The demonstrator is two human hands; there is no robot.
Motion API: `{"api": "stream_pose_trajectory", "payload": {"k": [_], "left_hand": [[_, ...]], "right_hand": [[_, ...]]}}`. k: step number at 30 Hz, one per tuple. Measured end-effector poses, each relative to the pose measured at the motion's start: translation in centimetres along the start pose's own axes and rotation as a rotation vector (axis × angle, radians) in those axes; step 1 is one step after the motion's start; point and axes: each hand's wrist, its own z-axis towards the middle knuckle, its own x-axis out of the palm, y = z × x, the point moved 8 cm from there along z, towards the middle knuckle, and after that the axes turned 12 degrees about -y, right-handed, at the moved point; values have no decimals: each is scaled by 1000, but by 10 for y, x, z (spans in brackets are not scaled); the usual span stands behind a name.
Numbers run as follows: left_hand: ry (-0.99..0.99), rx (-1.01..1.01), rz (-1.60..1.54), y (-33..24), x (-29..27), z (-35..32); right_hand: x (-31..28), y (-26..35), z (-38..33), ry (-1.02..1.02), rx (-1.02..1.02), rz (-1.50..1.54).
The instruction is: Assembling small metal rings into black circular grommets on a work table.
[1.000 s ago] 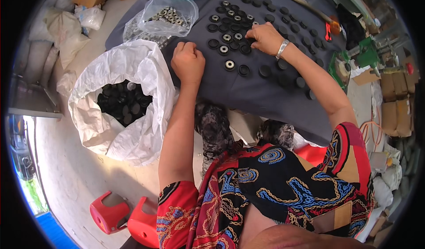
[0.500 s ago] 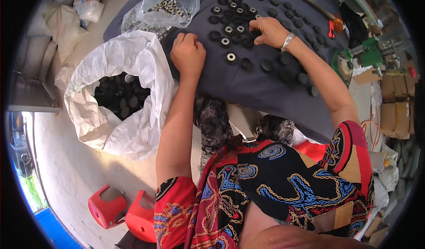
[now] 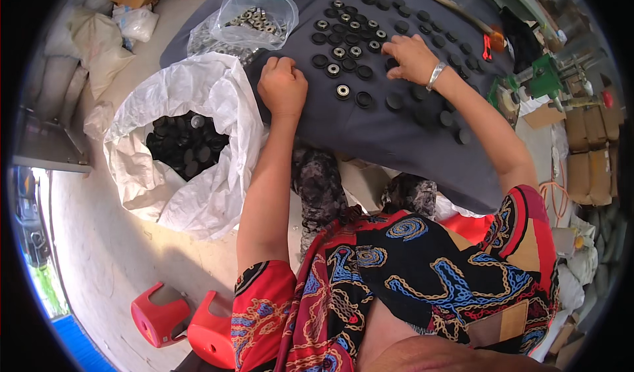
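Observation:
My left hand (image 3: 282, 86) is closed, palm down, at the left part of the dark cloth-covered table (image 3: 409, 148). What it holds, if anything, is hidden. My right hand (image 3: 415, 60) is over the cloth with thumb and fingers apart. A black round cap (image 3: 391, 63) shows between them, lying on the table. Just left of the fingertips, a metal ball bearing (image 3: 374, 45) sits in a black cap. Several more caps lie to the left, some with bearings seated inside, like the nearest one (image 3: 343, 92); others, such as the cap (image 3: 363, 100), hold none.
A clear plastic bag (image 3: 281, 16) of bearings lies behind my left hand. Left of the table stands a white sack (image 3: 228, 81) of black caps. More caps (image 3: 394, 101) are spread rightward. A wooden-handled tool (image 3: 456, 10), green machine (image 3: 545, 78) and red stools (image 3: 158, 316) surround the area.
My right hand has shifted slightly right and toward me, uncovering a bearing in a cap by its fingertips. My left hand stays closed in place. The whole view has shifted a little.

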Motion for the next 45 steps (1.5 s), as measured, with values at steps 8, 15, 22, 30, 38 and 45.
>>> {"api": "stream_pose_trajectory", "payload": {"k": [8, 15, 22, 30, 38, 45], "left_hand": [[-1, 6, -1, 1, 2, -1], [-10, -1, -29, -4, 1, -3], [-13, 0, -40, -2, 5, -1], [-43, 121, -12, -1, -5, 5], [-115, -58, -175, -7, -5, -10], [-132, 57, -117, -10, -2, -9]], "right_hand": [[17, 42, 14, 132, 146, 63], [10, 32, 4, -227, 120, 283], [7, 33, -7, -88, 165, 431], [5, 59, 3, -45, -150, 265], [20, 25, -16, -109, 15, 351], [25, 26, -21, -77, -101, 254]]}}
